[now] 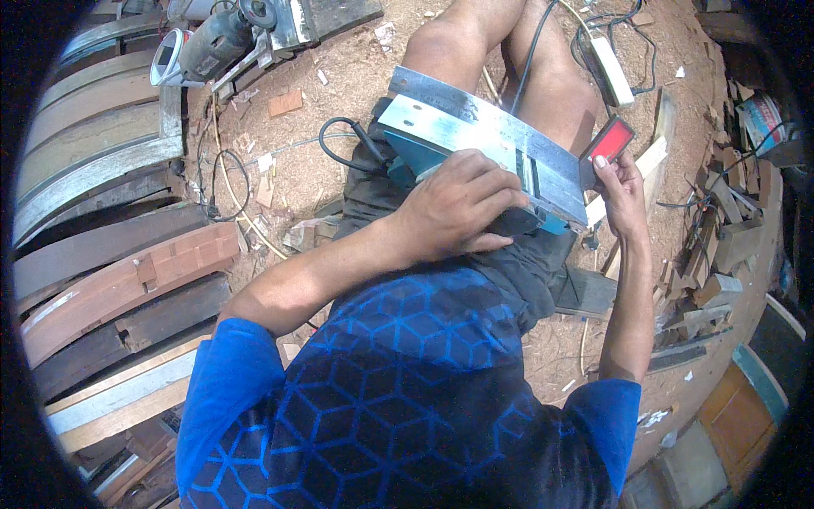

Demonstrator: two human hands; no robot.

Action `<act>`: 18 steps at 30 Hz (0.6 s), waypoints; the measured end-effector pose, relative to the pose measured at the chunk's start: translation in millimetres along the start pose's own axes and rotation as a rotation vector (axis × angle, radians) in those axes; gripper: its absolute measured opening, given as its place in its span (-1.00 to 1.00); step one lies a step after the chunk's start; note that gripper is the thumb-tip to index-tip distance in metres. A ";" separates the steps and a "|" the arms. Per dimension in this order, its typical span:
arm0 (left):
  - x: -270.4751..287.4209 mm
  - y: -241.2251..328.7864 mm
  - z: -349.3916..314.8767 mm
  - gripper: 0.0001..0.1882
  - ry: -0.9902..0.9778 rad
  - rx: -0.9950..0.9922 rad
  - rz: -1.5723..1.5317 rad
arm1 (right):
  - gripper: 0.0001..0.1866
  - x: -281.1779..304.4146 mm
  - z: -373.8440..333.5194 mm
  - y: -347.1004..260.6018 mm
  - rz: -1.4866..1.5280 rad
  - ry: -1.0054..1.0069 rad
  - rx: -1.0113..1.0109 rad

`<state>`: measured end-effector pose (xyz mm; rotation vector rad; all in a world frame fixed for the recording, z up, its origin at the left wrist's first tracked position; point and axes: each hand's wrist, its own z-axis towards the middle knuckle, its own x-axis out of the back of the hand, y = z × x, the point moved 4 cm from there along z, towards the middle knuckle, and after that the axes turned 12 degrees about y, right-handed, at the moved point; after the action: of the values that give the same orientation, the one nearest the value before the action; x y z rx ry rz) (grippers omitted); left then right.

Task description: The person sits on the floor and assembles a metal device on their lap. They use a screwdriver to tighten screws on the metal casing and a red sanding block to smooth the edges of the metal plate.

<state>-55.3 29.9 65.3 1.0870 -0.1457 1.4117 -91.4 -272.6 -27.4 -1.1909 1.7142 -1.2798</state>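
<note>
An upturned electric planer (475, 131) lies across my lap, its long silver sole facing up and its blue body showing underneath. My left hand (462, 199) is over the near side of the planer, fingers bent and closed against it close to the blade slot; what lies under the fingertips is hidden. In my right hand (621, 187) a small flat rectangular piece (612, 140), red with a dark border, is gripped between thumb and fingers. It is just beyond the planer's right end. A black power cord (339, 144) leaves the planer on the left.
Curved wooden pieces (127, 271) are stacked at left. An angle grinder (216, 47) rests at the upper left beside a white bucket (167, 58). A white power strip (611, 72) and tangled cords lie at the upper right. Wood offcuts (716, 246) pile up on the right.
</note>
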 end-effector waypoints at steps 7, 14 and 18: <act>0.4 -0.4 0.3 -0.45 0.011 0.011 -0.027 | -0.56 0.3 -0.9 -0.1 0.007 -0.012 -0.003; 1.0 -1.9 -1.0 -0.45 0.024 0.022 -0.036 | -0.54 0.6 -0.8 -0.3 -0.016 -0.005 0.015; -1.2 0.6 -1.0 -0.43 -0.014 0.054 0.020 | -0.55 -4.5 -5.1 -8.4 -0.046 0.004 -0.010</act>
<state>-56.6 29.6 64.3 1.1432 -0.1293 1.4333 -92.1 -267.6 -17.9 -1.2405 1.7067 -1.3031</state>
